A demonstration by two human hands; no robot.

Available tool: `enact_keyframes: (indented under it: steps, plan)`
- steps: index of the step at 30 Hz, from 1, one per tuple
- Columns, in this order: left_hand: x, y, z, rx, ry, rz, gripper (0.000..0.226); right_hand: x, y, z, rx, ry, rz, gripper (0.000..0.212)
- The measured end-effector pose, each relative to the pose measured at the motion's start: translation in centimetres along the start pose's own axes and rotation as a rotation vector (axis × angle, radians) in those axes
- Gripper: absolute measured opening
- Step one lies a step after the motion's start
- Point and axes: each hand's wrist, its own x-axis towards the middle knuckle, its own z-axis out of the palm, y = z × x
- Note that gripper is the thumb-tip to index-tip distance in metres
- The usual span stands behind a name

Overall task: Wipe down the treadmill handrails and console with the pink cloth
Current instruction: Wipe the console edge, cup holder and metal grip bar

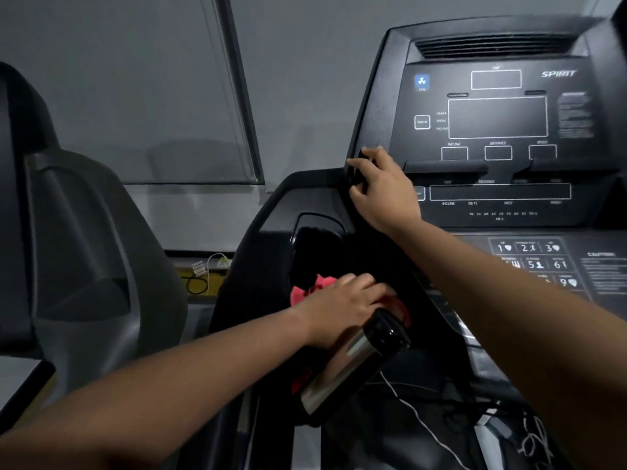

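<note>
The left hand (342,307) curls over the pink cloth (312,288), bunching it onto the handrail (342,364) beside the cup holder (315,245). The right hand (380,188) hooks its fingers round the console (495,117) edge, likely a brace for rubbing.

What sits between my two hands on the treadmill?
In the head view, a dark recessed pocket lies between the right hand gripping the console edge and the left hand on the pink cloth.

Left hand (342,307) curled low, right hand (380,188) raised
</note>
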Motion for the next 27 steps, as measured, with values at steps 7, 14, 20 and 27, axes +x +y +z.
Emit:
enact_keyframes:
  steps: [7,14,20,27]
  plan:
    - [-3.9,1.2,0.0,-0.134,0.084,-0.143,0.029,0.0,0.7,0.2,0.027,-0.002,0.0,0.044]
    - [-11.7,-0.7,-2.3,-0.122,-0.078,-0.202,0.035,0.0,0.7,0.3,0.013,-0.008,0.005,0.045]
    - [-9.6,-0.3,-2.5,-0.187,-0.103,-0.177,0.039,-0.1,0.4,0.2,0.007,-0.016,0.02,0.044]
    - [-3.1,2.1,-1.8,-0.286,-0.07,-0.264,0.037,0.0,0.5,0.2,0.006,-0.002,0.021,0.044]
